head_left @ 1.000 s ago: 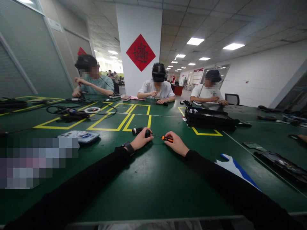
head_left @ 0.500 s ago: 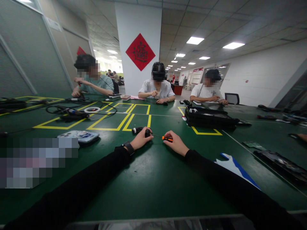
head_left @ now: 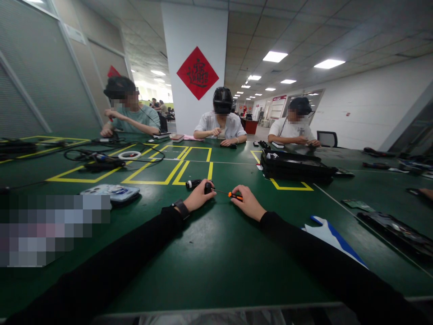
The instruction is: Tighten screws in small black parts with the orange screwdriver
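Observation:
Near the middle of the green table [head_left: 216, 271], my right hand [head_left: 248, 203] is closed on the orange and black handle of a screwdriver [head_left: 236, 196]. Its thin shaft points left to a small black part [head_left: 208, 188], which my left hand [head_left: 199, 197] grips between thumb and fingers. Whether the tip sits in the part is too small to tell. A black cylindrical object with a pale band [head_left: 192, 184] lies just beyond my left hand, partly hidden by it.
A patterned case [head_left: 115, 193] lies left, cables [head_left: 101, 160] behind it. Right are a black tray [head_left: 297, 166], a blue and white item [head_left: 333, 237], a green circuit board [head_left: 358, 205] and an opened black device [head_left: 395, 232]. Several people sit across the table; another person's hand shows far right.

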{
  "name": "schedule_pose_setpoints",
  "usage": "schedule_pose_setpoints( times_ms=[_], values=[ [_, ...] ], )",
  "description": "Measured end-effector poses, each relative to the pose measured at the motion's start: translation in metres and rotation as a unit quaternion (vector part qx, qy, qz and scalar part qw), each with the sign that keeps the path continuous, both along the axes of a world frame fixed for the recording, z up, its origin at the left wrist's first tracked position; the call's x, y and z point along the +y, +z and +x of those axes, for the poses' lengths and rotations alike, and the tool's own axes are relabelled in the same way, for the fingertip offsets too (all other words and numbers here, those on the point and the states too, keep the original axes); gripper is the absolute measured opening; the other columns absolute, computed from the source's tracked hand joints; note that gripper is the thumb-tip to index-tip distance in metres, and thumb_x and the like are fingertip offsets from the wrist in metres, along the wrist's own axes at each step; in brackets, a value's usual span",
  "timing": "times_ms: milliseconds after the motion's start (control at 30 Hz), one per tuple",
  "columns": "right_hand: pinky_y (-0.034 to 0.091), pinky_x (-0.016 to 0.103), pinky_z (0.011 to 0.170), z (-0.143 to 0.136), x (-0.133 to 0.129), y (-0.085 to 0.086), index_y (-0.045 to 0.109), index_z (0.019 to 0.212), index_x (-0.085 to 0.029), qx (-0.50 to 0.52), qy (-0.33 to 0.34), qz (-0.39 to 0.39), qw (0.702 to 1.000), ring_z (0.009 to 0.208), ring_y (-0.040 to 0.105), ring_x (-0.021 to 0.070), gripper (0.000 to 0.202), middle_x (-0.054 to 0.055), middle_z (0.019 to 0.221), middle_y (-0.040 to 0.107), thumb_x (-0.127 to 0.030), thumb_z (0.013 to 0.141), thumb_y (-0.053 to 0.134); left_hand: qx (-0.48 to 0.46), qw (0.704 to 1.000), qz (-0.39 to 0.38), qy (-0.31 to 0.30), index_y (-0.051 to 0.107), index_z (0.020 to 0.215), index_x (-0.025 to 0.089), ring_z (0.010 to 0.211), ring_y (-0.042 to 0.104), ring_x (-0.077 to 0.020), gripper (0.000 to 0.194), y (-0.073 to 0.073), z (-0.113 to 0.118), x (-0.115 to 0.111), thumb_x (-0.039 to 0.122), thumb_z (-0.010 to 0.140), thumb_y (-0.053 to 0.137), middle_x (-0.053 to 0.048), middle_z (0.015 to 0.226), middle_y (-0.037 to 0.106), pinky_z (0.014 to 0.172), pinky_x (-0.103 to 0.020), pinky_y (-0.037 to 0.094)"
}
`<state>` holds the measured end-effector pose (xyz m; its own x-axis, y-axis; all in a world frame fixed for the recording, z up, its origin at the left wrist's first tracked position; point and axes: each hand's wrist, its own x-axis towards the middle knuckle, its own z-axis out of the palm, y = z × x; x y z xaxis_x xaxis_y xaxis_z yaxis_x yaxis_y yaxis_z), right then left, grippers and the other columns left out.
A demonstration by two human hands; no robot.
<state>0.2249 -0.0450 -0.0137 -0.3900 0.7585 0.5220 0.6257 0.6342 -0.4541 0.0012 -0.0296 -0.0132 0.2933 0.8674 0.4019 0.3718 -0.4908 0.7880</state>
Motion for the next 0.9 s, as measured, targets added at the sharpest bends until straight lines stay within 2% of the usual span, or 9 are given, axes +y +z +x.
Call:
schedule_pose_setpoints(
  times_ms=[200,433,900],
  values=[
    [0.033,0.032,0.082,-0.0028,0.0032,-0.0017,0.057,0.08,-0.016,-0.016,0.007,-0.007,1.0,0.086,0.045,0.016,0.022,0.005,0.084,0.054,-0.025,0.086,0.037,0.0,1.0,0.004,-0.001,0.046,0.092,0.017,0.071,0.052,-0.0122,0.028,-0.0004,-0.0002,0.0007,0.031,0.07,0.056,0.001,0.078,0.053,0.075,-0.03,0.042],
    [0.037,0.03,0.077,-0.0003,-0.0003,-0.0004,0.054,0.087,-0.018,-0.006,0.004,-0.006,1.0,0.085,0.046,0.0158,0.012,0.004,0.087,0.054,-0.026,0.079,0.051,0.005,1.0,0.009,0.001,0.046,0.093,0.018,0.07,0.052,-0.0121,0.028,-0.0019,-0.0009,0.0022,0.031,0.07,0.056,0.001,0.077,0.053,0.075,-0.03,0.042],
    [0.039,0.029,0.074,0.0012,0.0013,-0.0032,0.053,0.088,-0.018,0.018,-0.02,-0.029,0.999,0.08,0.048,0.0148,0.012,0.003,0.083,0.054,-0.023,0.077,0.052,-0.015,1.0,-0.011,0.002,0.046,0.092,0.018,0.067,0.051,-0.0112,0.028,-0.0013,-0.0002,0.002,0.031,0.069,0.056,0.002,0.077,0.054,0.069,-0.028,0.043]
  ],
)
